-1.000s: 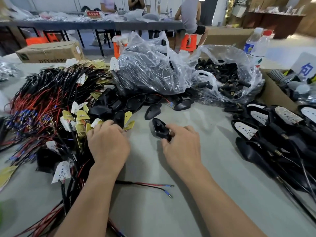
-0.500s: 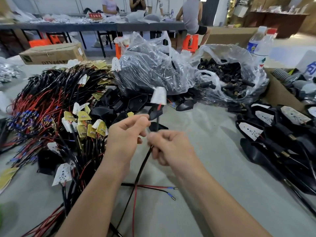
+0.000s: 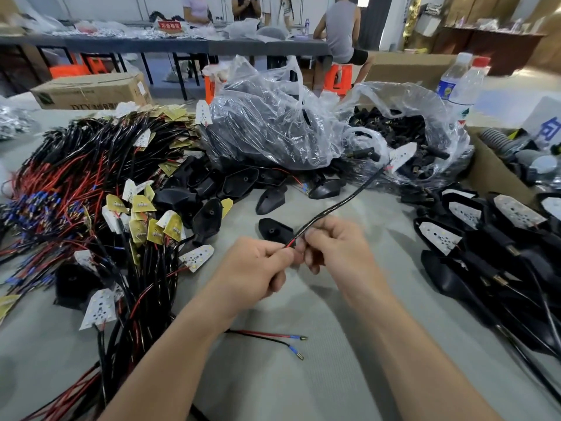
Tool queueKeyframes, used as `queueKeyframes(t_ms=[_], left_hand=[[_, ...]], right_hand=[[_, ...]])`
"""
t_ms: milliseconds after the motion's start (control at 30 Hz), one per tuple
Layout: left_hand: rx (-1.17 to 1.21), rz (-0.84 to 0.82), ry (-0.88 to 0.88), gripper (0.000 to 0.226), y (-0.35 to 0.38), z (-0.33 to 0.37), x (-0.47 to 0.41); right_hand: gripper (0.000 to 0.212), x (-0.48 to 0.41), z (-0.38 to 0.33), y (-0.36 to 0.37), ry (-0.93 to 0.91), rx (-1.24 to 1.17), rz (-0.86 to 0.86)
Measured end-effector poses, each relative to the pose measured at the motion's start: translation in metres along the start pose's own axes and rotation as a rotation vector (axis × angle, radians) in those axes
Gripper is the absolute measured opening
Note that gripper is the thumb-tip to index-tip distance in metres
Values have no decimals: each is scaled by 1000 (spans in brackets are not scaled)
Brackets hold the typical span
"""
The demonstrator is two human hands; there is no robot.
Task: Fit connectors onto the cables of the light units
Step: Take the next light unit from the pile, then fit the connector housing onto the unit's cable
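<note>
Grey workshop table (image 3: 291, 390), heaped cables (image 3: 91, 177)

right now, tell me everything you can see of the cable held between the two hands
The cable is thin, black-sheathed, slightly glossy. It slants through the air up and right to a small white LED board at its far end. At the near end a red wire shows out of the sheath, where the left hand and right hand both pinch it.

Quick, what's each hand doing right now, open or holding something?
Left hand: closed, pinching the cable at its red wire end.
Right hand: closed, pinching the same cable's black sheath.
</note>
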State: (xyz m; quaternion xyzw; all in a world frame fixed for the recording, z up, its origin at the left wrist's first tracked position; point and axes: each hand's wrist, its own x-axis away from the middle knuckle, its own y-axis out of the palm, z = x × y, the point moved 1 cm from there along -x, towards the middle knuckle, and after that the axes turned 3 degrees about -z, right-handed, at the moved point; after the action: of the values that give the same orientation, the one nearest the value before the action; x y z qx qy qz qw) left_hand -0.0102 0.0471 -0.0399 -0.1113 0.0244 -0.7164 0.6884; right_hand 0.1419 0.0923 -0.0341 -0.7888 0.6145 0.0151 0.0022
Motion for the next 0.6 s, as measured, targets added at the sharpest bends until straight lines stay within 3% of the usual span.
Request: queueKeyframes(t_ms=[167,267,333,433,500,600], left_hand=[[-13,185,78,27,-8,1,-5],[-120,32,104,30,-5,0,-5],[-261,-44,106,45,0,-3,-3],[-316,-34,94,53,2,-3,-1],[-239,123,105,60,0,-2,-1],[-376,484,81,52,-9,-9,-8]], right_hand=[[22,2,-9,-6,27,-188,-58],[16,5,-5,-2,34,-48,-74],[17,5,-1,2,18,5,-17],[15,2,0,0,4,-21,31],[17,1,-2,-5,9,-74,48],[19,0,-6,-13,-32,-71,70]])
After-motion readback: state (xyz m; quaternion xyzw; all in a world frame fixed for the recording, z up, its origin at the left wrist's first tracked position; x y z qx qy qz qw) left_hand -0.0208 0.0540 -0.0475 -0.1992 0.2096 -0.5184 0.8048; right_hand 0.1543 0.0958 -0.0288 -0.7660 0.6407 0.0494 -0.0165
